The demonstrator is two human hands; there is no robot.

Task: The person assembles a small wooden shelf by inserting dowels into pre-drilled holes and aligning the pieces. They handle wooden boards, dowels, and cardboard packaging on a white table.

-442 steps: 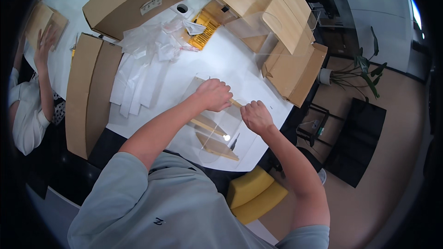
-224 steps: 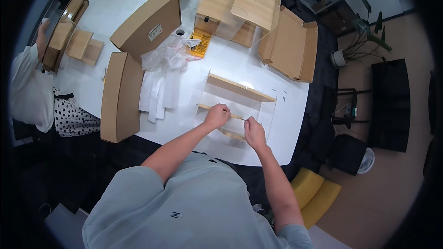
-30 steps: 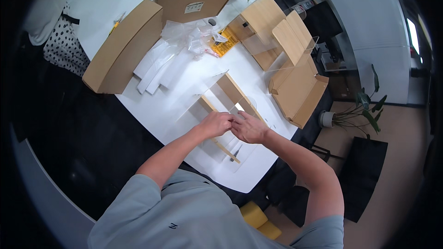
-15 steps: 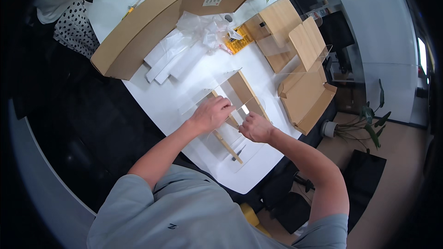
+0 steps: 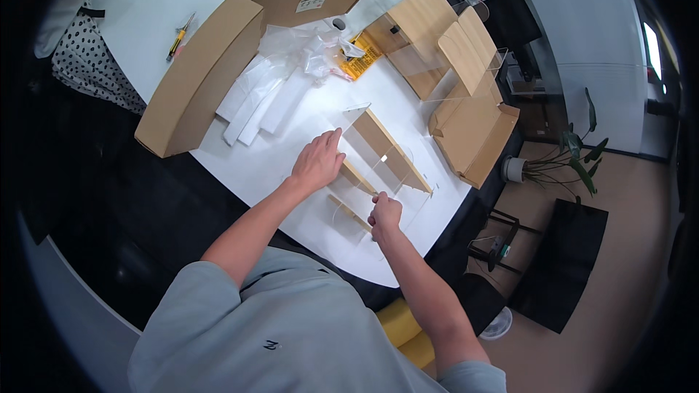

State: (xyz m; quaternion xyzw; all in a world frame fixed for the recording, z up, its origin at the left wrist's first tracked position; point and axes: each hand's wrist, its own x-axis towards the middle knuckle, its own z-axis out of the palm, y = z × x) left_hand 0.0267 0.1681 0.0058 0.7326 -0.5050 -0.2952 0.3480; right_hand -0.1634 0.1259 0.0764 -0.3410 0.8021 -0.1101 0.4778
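A frame of pale wooden boards and clear panels stands on the white table (image 5: pixel 306 229) in front of me. Its far board (image 5: pixel 389 149) runs slanting toward the right. My left hand (image 5: pixel 318 161) grips the frame over the far end of the middle wooden board (image 5: pixel 357 178), fingers stretched along it and thumb bent in. At that board's near end is my right hand (image 5: pixel 386 215), its fingers curled in a pinch. Whatever lies inside those fingers is hidden. A short wooden strip (image 5: pixel 348 212) shows below, under clear sheet.
Cardboard boxes (image 5: pixel 200 76) stand at the far left. Beside them lie white foam strips (image 5: pixel 251 105), crumpled plastic wrap (image 5: pixel 298 47) and a yellow packet (image 5: pixel 362 58). A larger wood-and-clear unit (image 5: pixel 415 18) and an opened carton (image 5: pixel 473 131) occupy the right. Another person's patterned clothing (image 5: pixel 91 58) shows far left.
My hands have parted: the left slid toward the board's far end, while the right lowered slightly at its near end. The view has shifted and turned a little.
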